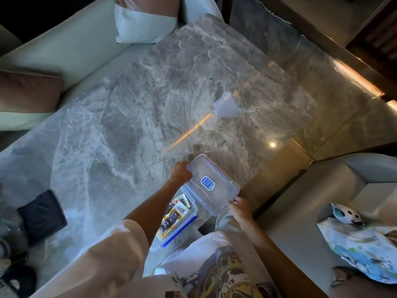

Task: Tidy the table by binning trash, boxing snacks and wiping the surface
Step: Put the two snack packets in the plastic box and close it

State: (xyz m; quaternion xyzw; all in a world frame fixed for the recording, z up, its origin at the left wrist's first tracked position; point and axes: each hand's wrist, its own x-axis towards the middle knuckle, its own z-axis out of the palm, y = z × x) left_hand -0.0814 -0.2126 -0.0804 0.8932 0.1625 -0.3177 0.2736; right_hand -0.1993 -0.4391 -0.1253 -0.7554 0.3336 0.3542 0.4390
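Nearest, the clear box (178, 222) with snack packets (171, 218) sat at the near edge of the marble desk (129, 115). Above it, the left hand (179, 173) and right hand (241, 208) each closed a grip on opposite ends of the clear lid (211, 183), held tilted. Farther on, a crumpled white tissue (224, 108) lay alone amid wide free surface.

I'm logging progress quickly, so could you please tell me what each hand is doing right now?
Left hand: closed on the far edge of the lid.
Right hand: closed on the lid's near edge.
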